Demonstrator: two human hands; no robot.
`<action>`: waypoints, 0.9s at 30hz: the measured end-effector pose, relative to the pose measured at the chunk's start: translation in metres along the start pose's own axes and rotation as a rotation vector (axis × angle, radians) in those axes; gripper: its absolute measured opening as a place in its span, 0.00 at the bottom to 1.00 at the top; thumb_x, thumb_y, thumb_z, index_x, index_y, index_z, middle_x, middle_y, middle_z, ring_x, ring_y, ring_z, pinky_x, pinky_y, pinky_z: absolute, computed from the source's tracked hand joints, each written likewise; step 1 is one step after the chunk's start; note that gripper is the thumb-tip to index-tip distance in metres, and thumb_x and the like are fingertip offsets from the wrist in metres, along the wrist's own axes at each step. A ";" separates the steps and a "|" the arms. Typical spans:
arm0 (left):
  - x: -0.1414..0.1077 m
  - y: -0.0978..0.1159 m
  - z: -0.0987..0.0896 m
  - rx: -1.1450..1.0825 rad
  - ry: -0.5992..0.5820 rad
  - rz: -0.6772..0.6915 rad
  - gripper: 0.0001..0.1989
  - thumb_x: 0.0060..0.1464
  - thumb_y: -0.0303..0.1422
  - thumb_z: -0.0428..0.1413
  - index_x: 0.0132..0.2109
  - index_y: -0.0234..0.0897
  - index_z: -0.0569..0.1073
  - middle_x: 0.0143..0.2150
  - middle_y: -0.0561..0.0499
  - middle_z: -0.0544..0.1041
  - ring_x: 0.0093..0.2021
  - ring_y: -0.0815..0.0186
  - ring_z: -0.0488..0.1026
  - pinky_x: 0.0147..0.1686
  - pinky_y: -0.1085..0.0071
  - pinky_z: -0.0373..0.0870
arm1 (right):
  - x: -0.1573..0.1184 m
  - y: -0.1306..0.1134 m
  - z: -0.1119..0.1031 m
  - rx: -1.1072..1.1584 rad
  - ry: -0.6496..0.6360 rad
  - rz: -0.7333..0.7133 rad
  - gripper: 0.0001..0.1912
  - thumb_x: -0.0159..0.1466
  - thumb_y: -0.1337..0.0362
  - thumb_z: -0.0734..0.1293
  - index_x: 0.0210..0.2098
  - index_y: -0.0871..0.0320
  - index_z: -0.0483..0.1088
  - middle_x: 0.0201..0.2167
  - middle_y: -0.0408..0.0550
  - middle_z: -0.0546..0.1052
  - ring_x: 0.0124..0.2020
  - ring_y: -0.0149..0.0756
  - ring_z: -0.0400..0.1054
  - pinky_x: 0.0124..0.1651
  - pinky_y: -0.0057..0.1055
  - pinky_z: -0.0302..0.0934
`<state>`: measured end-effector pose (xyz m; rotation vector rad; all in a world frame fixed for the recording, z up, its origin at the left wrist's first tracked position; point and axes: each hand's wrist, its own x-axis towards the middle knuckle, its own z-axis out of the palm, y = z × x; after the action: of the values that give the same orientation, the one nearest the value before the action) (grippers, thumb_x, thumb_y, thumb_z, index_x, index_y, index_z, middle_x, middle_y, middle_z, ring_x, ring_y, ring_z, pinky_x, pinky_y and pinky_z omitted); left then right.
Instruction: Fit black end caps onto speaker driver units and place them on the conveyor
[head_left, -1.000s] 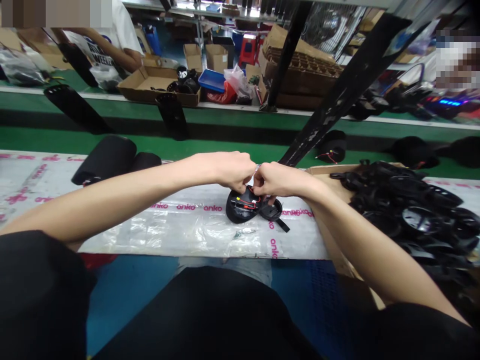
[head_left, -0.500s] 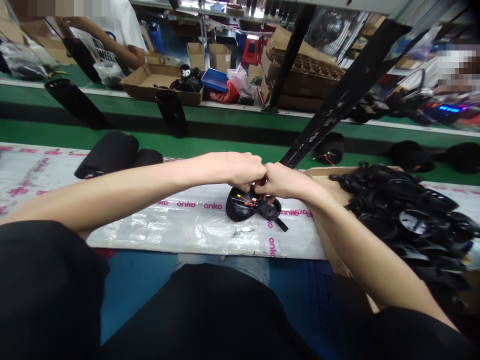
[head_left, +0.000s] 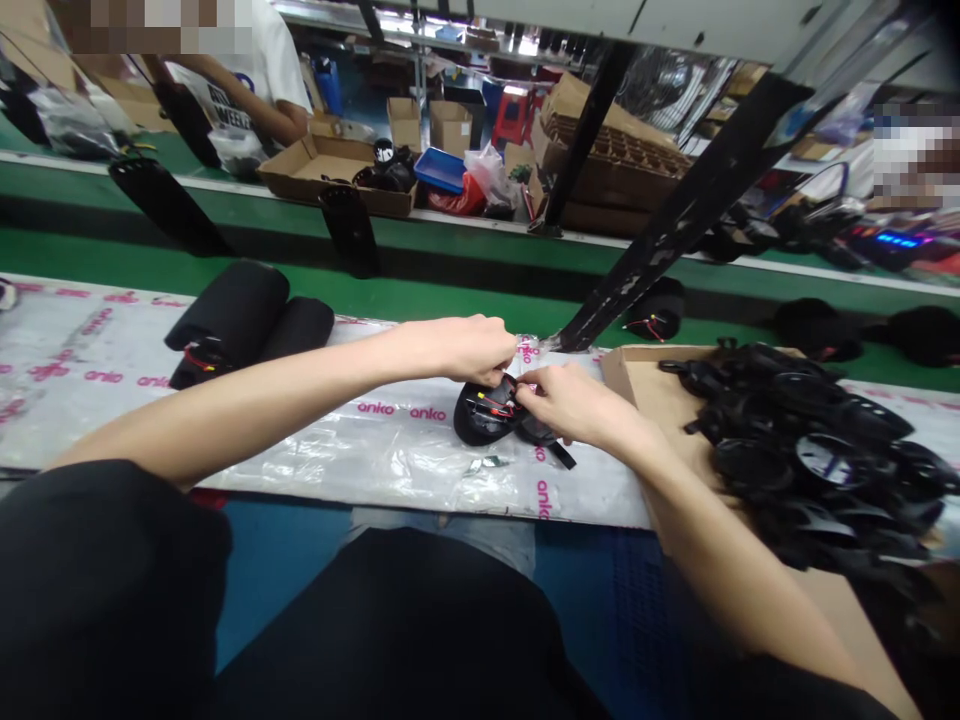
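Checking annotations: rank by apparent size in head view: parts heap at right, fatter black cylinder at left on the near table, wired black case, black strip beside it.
Largest to smallest:
1. Parts heap
2. Fatter black cylinder
3. Wired black case, partly covered
4. Black strip
No ties.

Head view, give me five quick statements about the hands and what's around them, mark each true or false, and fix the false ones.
1. The left hand and right hand are at the same black unit. True.
2. The carton of black parts stands on the person's left. False: it is on the right.
3. Red wire shows in the unit's open end. True.
4. The tray across the way is yellow. False: it is blue.
5. Two black cylinders lie left of the unit. True.
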<state>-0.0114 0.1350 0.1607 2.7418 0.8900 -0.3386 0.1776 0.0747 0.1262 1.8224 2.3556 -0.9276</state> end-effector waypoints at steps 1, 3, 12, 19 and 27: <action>-0.001 0.000 0.001 -0.013 0.002 -0.001 0.11 0.58 0.26 0.57 0.36 0.33 0.85 0.24 0.45 0.77 0.21 0.64 0.65 0.26 0.64 0.52 | 0.001 0.002 0.000 0.090 -0.066 0.026 0.14 0.71 0.62 0.60 0.34 0.58 0.74 0.24 0.50 0.82 0.19 0.35 0.73 0.25 0.29 0.61; -0.003 -0.001 0.003 -0.046 0.011 0.006 0.11 0.60 0.27 0.56 0.36 0.33 0.85 0.26 0.45 0.79 0.22 0.64 0.66 0.25 0.65 0.52 | 0.006 0.005 0.000 0.254 -0.178 0.047 0.10 0.69 0.62 0.62 0.37 0.57 0.74 0.25 0.49 0.83 0.18 0.35 0.74 0.23 0.28 0.66; -0.030 -0.035 0.020 -0.345 0.224 0.097 0.12 0.69 0.32 0.56 0.54 0.38 0.81 0.47 0.48 0.86 0.41 0.64 0.82 0.39 0.73 0.68 | 0.022 -0.001 -0.017 0.240 -0.336 0.017 0.03 0.63 0.67 0.67 0.35 0.58 0.74 0.22 0.48 0.83 0.21 0.38 0.78 0.26 0.28 0.71; -0.068 -0.042 0.051 -0.225 0.375 0.389 0.08 0.69 0.30 0.58 0.52 0.38 0.79 0.52 0.42 0.82 0.52 0.57 0.79 0.52 0.64 0.74 | 0.020 -0.009 -0.023 0.139 -0.355 -0.037 0.09 0.64 0.66 0.66 0.40 0.59 0.78 0.22 0.46 0.82 0.23 0.38 0.78 0.29 0.29 0.69; -0.055 -0.036 0.036 -0.140 0.200 0.518 0.13 0.71 0.26 0.54 0.48 0.43 0.83 0.44 0.45 0.85 0.45 0.59 0.80 0.45 0.65 0.73 | 0.022 -0.016 -0.024 0.001 -0.353 -0.115 0.07 0.67 0.64 0.65 0.34 0.57 0.74 0.22 0.46 0.81 0.22 0.35 0.76 0.26 0.28 0.62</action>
<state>-0.0810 0.1230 0.1374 2.7735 0.2041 0.0933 0.1642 0.1025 0.1446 1.3946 2.2523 -1.1524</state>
